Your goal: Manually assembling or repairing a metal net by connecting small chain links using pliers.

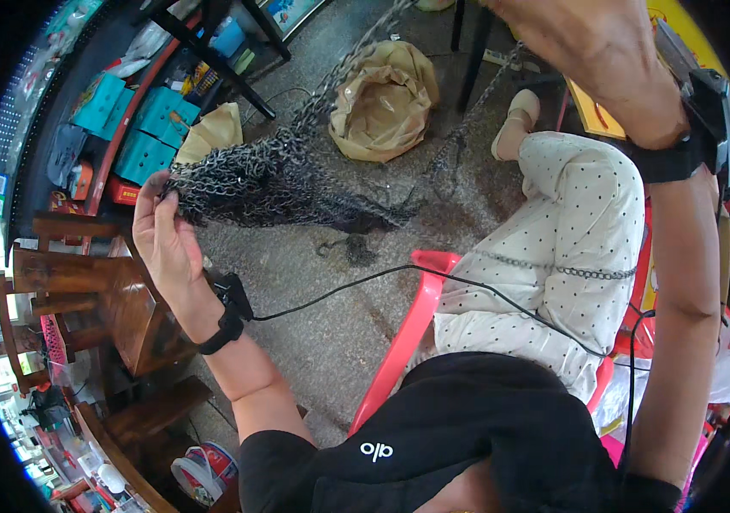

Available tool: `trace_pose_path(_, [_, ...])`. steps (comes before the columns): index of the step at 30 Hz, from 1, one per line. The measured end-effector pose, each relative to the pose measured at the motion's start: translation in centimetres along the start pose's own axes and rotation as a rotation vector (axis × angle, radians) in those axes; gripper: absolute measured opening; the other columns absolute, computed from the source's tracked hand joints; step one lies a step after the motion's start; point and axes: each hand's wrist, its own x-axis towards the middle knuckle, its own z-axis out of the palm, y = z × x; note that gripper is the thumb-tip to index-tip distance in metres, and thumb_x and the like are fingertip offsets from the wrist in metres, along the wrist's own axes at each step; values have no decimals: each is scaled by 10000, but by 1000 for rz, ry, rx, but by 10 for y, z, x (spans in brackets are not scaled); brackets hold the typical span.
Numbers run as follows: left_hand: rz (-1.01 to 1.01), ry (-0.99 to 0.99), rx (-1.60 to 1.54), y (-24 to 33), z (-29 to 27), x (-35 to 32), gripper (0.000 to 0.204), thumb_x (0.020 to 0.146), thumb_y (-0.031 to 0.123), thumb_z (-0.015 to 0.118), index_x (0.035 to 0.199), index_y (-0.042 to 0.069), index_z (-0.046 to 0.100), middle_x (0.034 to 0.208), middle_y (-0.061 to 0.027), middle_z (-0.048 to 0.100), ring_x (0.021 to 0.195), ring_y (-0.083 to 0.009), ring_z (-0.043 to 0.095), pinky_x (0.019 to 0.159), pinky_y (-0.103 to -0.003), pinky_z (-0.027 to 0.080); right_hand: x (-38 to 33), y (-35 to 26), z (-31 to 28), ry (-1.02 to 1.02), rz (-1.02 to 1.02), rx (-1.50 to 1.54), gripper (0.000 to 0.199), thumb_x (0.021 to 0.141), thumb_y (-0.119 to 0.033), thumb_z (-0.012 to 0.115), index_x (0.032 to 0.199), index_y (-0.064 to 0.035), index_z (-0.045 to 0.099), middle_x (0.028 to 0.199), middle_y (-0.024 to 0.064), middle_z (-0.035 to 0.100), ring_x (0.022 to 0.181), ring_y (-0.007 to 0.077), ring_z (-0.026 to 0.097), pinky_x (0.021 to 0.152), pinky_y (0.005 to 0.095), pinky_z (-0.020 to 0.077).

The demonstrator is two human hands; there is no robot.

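Observation:
My left hand (164, 244) is closed at the left end of a thick bundle of dark metal chain (250, 179), thumb and fingers pinching its links. The bundle hangs slack above the floor, tapering toward the right. From it, chain strands rise to the upper edge of the picture. My right hand (574, 51) is raised high at the top right, close to the camera. Its fingers lie beyond the picture's edge, so their grip is hidden. A thinner strand of chain (596, 273) crosses my spotted trousers. Some chain (359, 250) appears low, near the floor.
An opened brown paper bag (386, 107) stands on the floor ahead. I sit on a pink plastic chair (403, 333). Wooden furniture (138, 321) and shelves with teal boxes (147, 145) are on the left. A black cable (339, 286) runs from my left wrist across my lap.

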Motion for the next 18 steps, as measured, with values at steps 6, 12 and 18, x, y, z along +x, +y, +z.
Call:
trace_pose_path(6, [59,-57,39,7,26,-21,240,861,-67,522,1086,-55,605,1017,-69,611,894,-91,553,785,-208,432,10,-7,25,119,61,10,134,741,-147,698,787,-76,594,687,32,482,596,159,497,504,321,435])
trace_pose_path(12, [108,-134,-20,38,29,-32,192,863,-73,508,1036,-48,587,1008,-126,624,980,-162,568,923,-286,417,-25,-40,76,-58,750,521,154,836,-117,659,768,8,600,713,144,550,586,316,515,552,419,438])
trace_pose_path(18, [132,-136,-24,71,17,-33,185,856,-50,527,1035,-24,564,1042,-145,600,993,-216,575,944,-349,430,-56,-101,129,-28,1664,1624,309,999,-283,503,1085,2,585,906,112,638,759,147,669,674,250,580])
